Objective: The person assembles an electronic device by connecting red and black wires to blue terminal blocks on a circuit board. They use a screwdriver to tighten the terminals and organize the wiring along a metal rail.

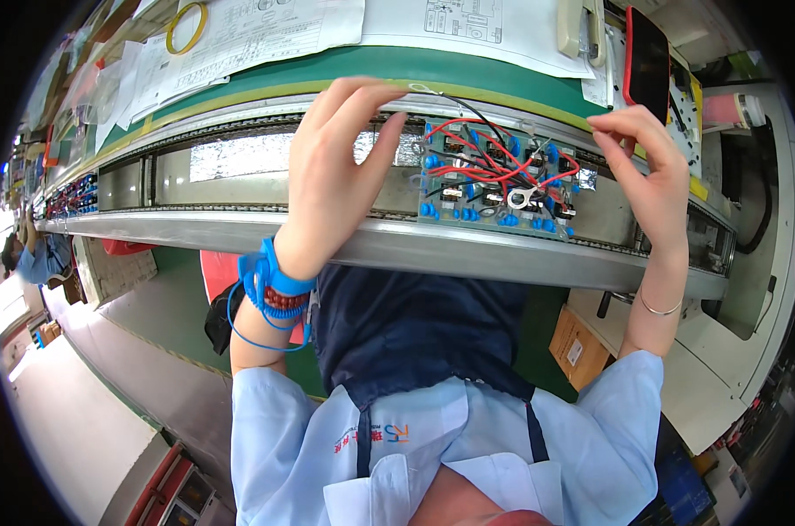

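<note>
In the head view, we see our left hand (331,167), thumb and finger spread apart, beside a black wire's (473,108) loop end; touching or not, we can't tell. Our right hand's (653,167) thumb and finger nearly meet; any tiny thing between is too small to see. Bendy red wires (447,171) partly hide the bumpy circuit board (481,200) between smooth metal rails (397,238).

Conveyor track (239,195) alongside green worktop (415,66).
Across metal rails (467,250): circuit board (502,180) with tangled red and black wires (524,164); further boards (70,197) at far left. On worktop: printed sheets (266,53), overlapping toward left.
</note>
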Demonstrator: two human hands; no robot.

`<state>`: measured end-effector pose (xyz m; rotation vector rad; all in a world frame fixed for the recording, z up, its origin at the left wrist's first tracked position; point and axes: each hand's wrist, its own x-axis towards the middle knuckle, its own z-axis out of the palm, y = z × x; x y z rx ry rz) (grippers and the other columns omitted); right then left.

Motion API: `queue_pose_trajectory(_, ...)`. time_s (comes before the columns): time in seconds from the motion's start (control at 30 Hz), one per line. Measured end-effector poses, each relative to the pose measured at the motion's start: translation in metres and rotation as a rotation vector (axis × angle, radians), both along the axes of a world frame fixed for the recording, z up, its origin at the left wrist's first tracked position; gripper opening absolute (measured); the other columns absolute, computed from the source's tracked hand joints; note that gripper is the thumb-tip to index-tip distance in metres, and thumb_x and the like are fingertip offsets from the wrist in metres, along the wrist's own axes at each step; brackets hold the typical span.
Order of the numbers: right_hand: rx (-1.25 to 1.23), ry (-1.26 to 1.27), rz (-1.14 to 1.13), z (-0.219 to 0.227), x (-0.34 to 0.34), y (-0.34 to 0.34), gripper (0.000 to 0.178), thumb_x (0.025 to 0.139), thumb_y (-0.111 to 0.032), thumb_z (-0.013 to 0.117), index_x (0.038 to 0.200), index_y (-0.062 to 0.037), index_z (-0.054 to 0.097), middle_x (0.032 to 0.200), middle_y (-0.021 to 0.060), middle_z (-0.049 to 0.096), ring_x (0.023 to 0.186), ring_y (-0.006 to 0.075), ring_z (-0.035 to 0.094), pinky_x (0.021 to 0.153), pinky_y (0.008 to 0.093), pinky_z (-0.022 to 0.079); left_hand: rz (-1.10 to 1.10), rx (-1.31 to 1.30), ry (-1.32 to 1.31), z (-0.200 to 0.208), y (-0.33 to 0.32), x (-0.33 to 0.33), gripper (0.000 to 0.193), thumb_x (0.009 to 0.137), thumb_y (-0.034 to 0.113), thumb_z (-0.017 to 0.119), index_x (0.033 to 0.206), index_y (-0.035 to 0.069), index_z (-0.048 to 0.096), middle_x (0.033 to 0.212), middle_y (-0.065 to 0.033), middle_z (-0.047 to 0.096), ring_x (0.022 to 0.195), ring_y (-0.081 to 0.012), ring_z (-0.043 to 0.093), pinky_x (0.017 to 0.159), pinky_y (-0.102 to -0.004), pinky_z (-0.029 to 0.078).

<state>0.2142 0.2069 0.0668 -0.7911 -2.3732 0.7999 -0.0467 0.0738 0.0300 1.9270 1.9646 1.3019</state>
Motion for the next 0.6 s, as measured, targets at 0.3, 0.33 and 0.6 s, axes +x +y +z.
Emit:
queue_pose_trajectory(0.3, -0.04, -0.059, 0.194, 0.005, -0.04, 0.015, 0.011, 0.083, -0.002, 0.062, 0.094, -0.0014, 0.066, 0.083, 0.0038, 0.061, 0.074, 0.0121, 0.053, 0.062, 0.0247, 0.039, -0.163, -0.117, -0.013, 0.003, 0.008, 0.008, 0.021, 0.08, -0.001, 0.065, 0.101, 0.002, 0.065, 0.089, -0.0107, 0.064, 0.082, -0.026, 0.063, 0.07, -0.0312, 0.049)
queue_pose_trajectory(0.33, -0.054, -0.075, 0.22, 0.004, -0.043, 0.017, 0.012, 0.083, -0.001, 0.063, 0.094, -0.0014, 0.067, 0.084, 0.0036, 0.061, 0.074, 0.0116, 0.053, 0.062, 0.0245, 0.039, -0.183, -0.102, 0.017, 0.005, 0.004, 0.01, 0.021, 0.08, -0.001, 0.066, 0.1, 0.002, 0.066, 0.088, -0.0106, 0.064, 0.08, -0.0261, 0.063, 0.069, -0.0315, 0.049)
queue_pose_trajectory(0.6, -0.185, -0.229, 0.35, 0.007, -0.069, 0.018, 0.01, 0.08, -0.006, 0.067, 0.087, 0.0016, 0.065, 0.075, 0.0054, 0.055, 0.067, 0.0131, 0.051, 0.06, 0.0262, 0.04, -0.186, -0.076, 0.0, 0.014, -0.015, 0.029, 0.028, 0.077, 0.002, 0.07, 0.104, 0.003, 0.066, 0.09, -0.0112, 0.064, 0.079, -0.0268, 0.062, 0.068, -0.0344, 0.049)
